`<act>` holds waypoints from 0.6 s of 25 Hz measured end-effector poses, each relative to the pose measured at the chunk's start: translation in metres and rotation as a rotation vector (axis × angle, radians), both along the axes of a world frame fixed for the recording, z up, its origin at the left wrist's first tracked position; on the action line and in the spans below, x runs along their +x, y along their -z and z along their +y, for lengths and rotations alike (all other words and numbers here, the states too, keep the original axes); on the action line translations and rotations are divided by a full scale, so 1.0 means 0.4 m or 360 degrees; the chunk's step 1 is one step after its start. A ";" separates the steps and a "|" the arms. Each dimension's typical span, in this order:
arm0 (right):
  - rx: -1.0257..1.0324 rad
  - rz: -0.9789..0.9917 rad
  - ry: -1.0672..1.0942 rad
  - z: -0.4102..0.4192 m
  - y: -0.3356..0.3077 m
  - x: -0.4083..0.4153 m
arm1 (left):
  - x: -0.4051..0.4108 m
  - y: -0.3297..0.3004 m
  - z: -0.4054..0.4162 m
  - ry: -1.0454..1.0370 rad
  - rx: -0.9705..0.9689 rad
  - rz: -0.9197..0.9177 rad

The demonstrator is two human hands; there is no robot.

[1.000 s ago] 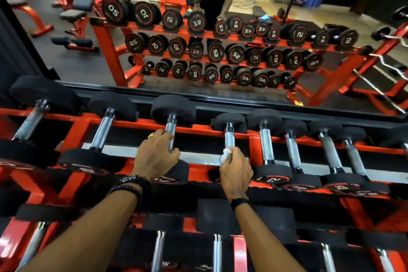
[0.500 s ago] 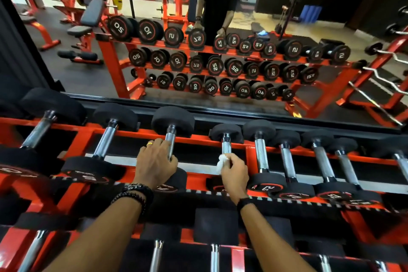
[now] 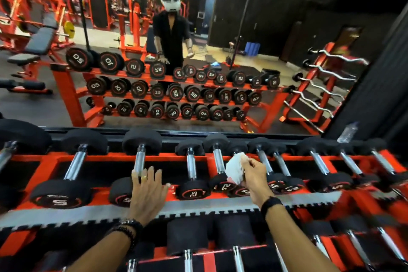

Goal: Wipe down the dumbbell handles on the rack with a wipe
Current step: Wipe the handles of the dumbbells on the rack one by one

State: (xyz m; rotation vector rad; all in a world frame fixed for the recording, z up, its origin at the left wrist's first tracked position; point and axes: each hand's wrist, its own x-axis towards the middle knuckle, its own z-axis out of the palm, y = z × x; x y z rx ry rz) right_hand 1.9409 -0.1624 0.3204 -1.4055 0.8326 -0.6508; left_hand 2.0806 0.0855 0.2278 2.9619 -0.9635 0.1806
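An orange rack (image 3: 106, 157) carries a row of black dumbbells with chrome handles across its top tier. My right hand (image 3: 254, 178) pinches a crumpled white wipe (image 3: 235, 168), lifted off the handles and held in front of the small dumbbells right of centre. The chrome handle (image 3: 191, 165) just left of the wipe stands bare. My left hand (image 3: 148, 192) lies with straight, spread fingers over the near head of the dumbbell whose handle (image 3: 139, 162) shows above the fingertips.
A wall mirror (image 3: 198, 51) behind the rack reflects the rack, the room and a person in black. A lower tier of dumbbells (image 3: 187, 234) sits close under my forearms. A plastic bottle (image 3: 347, 132) stands at the rack's far right end.
My right hand lifted the wipe off the handle it was gripping and moved right. My left hand let go of its handle, its fingers now straight. The view tilted up.
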 end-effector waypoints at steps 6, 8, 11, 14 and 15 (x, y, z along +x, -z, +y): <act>0.0065 -0.0002 -0.0173 -0.005 -0.071 -0.090 | -0.089 -0.074 -0.078 0.0096 -0.0130 0.0138; 0.0032 0.0018 -0.0263 -0.013 -0.068 -0.087 | -0.094 -0.092 -0.100 0.0108 -0.0148 0.0147; -0.0089 0.0125 -0.0367 -0.035 -0.061 -0.081 | -0.089 -0.074 -0.127 0.0088 -0.0119 0.0225; -0.0267 0.0175 -0.0431 -0.093 -0.056 -0.075 | -0.094 -0.045 -0.172 0.0045 -0.0113 0.0249; -0.0314 0.0180 -0.0453 -0.122 -0.053 -0.072 | -0.099 -0.037 -0.190 0.0026 -0.0122 0.0235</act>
